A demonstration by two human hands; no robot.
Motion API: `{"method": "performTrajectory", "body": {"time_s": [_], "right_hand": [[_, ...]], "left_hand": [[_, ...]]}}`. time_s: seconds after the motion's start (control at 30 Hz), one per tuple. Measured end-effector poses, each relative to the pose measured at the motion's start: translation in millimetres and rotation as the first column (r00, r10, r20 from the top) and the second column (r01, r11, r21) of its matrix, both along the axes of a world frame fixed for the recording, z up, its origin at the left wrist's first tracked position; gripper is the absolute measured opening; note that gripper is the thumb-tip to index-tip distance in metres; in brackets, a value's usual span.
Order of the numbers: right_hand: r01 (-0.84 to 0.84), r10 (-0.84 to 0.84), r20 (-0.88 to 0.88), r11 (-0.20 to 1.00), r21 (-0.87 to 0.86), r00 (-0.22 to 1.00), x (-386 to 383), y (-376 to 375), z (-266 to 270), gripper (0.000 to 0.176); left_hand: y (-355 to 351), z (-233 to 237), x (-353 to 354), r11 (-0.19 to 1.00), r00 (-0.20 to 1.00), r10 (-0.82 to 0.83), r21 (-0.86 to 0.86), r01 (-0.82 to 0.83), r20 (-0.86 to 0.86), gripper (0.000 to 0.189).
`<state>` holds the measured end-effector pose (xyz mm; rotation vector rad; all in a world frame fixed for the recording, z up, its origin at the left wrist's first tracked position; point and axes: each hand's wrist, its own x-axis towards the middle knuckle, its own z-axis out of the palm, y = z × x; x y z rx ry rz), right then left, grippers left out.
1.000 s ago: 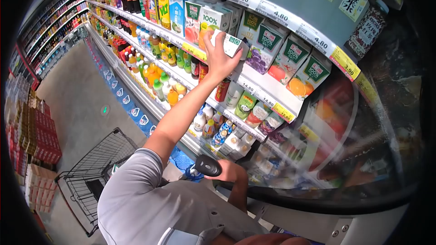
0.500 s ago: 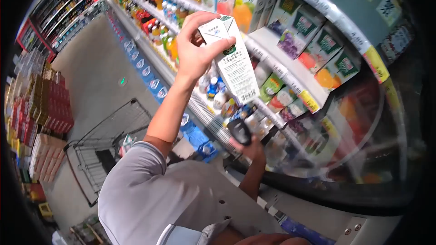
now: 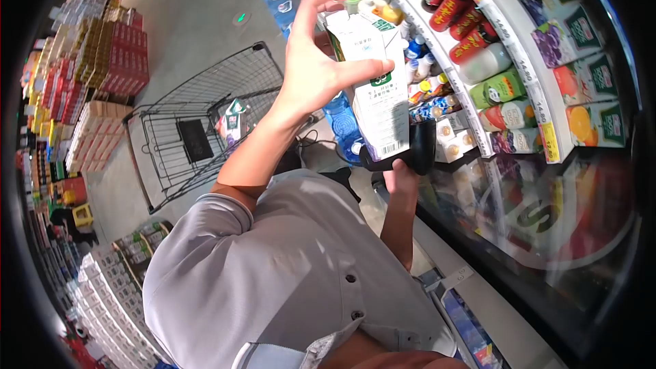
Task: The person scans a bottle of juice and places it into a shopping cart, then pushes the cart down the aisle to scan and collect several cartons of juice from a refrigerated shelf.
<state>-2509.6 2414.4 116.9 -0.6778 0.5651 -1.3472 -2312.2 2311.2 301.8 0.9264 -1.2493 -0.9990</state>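
My left hand [image 3: 311,72] is closed around the upper part of a tall white juice carton [image 3: 379,113], its thumb across the printed face. The carton leans slightly, with a barcode near its lower end. Below and behind that end, my right hand [image 3: 402,183] grips a black handheld scanner [image 3: 424,147]. Part of the scanner is hidden by the carton, and most of my right fingers are out of sight.
To the right, shelves hold bottles and juice cartons [image 3: 593,123], with a glass door [image 3: 540,212] in front of the lower right. A wire shopping cart [image 3: 195,140] containing a small package [image 3: 234,121] stands left. Stacked boxes [image 3: 126,61] line the far left.
The view has swung toward the cart and down. The scanner has come up close to the carton's lower end. My left hand still holds the carton.
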Motion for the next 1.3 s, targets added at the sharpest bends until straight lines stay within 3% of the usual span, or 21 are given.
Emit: {"method": "performTrajectory", "body": {"time_s": [0.1,0.17,0.23,0.27,0.37,0.4,0.5,0.57,0.67,0.7,0.73,0.9,0.97,1.03,1.07,1.1,1.17,1.2,1.23,1.3], "right_hand": [[0.032,-0.034,0.083,0.999,0.029,0.996,31.7,-6.4,-17.5,0.095],[-0.03,0.034,0.105,0.999,-0.04,0.994,57.7,-14.0,-7.8,0.095],[0.059,-0.058,0.018,0.998,-0.023,0.998,81.3,-17.0,-3.8,0.105],[0.077,-0.075,0.052,0.997,-0.032,0.996,93.7,-18.4,-0.2,0.096],[0.059,-0.058,0.02,0.997,-0.056,0.998,125.9,-24.1,-3.2,0.091],[0.042,-0.042,0.001,0.995,-0.089,0.999,139.9,-24.9,-0.8,0.091],[0.013,-0.02,-0.075,0.996,-0.091,0.997,186.3,-25.6,-0.3,0.091],[-0.058,0.053,-0.087,0.997,-0.052,0.995,215.6,-28.0,6.4,0.09],[-0.165,0.156,-0.185,0.986,-0.03,0.97,250.7,-34.2,2.6,0.086],[-0.187,0.175,-0.218,0.982,-0.038,0.96,264.9,-33.3,2.4,0.083],[-0.215,0.203,-0.232,0.976,-0.028,0.951,279.8,-32.2,3.9,0.081],[-0.336,0.334,-0.308,0.941,0.049,0.891,339.5,-39.7,-6.1,0.077],[-0.306,0.281,-0.405,0.952,0.005,0.87,356.9,-43.5,-5.5,0.074],[-0.485,0.445,-0.46,0.874,0.036,0.768,358.4,-51.7,-3.3,0.07],[-0.424,0.362,-0.583,0.905,0.033,0.727,361.0,-50.6,-7.1,0.057],[-0.423,0.365,-0.591,0.905,0.044,0.719,367.5,-48.2,6.1,0.057],[-0.36,0.324,-0.825,0.919,0.159,0.463,388.3,-42.6,52.3,0.041],[-0.336,0.294,-0.843,0.931,0.145,0.451,395.7,-39.1,60.3,0.026],[-0.331,0.298,-0.846,0.931,0.155,0.442,394.6,-38.2,63.7,0.026],[-0.449,0.361,-0.923,0.852,0.269,0.133,386.8,-37.0,70.6,0.024]], "left_hand": [[4.0,-12.3,25.4,0.991,0.991,0.131,0.012,-0.132,0.028,0.088],[7.8,-14.3,43.8,0.995,0.992,0.097,0.009,-0.097,-0.075,0.082],[10.8,-23.8,62.9,0.981,0.954,0.138,0.166,-0.096,-0.266,0.074],[14.4,-25.8,72.2,0.979,0.934,0.153,0.182,-0.097,-0.322,0.061],[14.3,-49.6,111.7,0.987,0.886,0.153,0.108,-0.118,-0.437,0.057],[20.3,-54.9,129.3,0.996,0.906,0.082,0.065,-0.061,-0.415,0.041],[40.3,-76.2,170.4,0.993,0.908,0.035,0.119,0.016,-0.417,0.054],[55.3,-97.5,199.3,0.966,0.924,-0.032,0.224,0.126,-0.38,0.043],[62.3,-112.3,250.0,0.931,0.881,0.102,0.356,0.08,-0.462,0.036],[64.8,-109.3,265.8,0.925,0.84,0.142,0.371,0.075,-0.524,0.054],[68.3,-110.4,280.8,0.927,0.817,0.16,0.37,0.069,-0.553,0.053],[81.5,-141.5,352.2,0.9,0.823,0.3,0.428,-0.078,-0.482,0.048],[86.0,-137.6,377.2,0.846,0.745,0.396,0.53,-0.068,-0.537,0.044],[90.3,-140.4,397.9,0.848,0.688,0.419,0.527,-0.064,-0.592,0.039],[91.4,-139.8,407.6,0.828,0.646,0.472,0.554,-0.091,-0.6,0.038],[91.7,-141.2,416.5,0.806,0.599,0.522,0.58,-0.114,-0.607,0.037],[90.4,-159.6,437.3,0.811,0.655,0.52,0.558,-0.177,-0.548,0.04],[90.5,-164.0,444.2,0.813,0.653,0.532,0.542,-0.216,-0.539,0.042],[91.1,-168.4,450.5,0.812,0.652,0.545,0.525,-0.254,-0.528,0.045],[92.2,-185.0,461.9,0.807,0.67,0.554,0.516,-0.287,-0.493,0.048]]}}
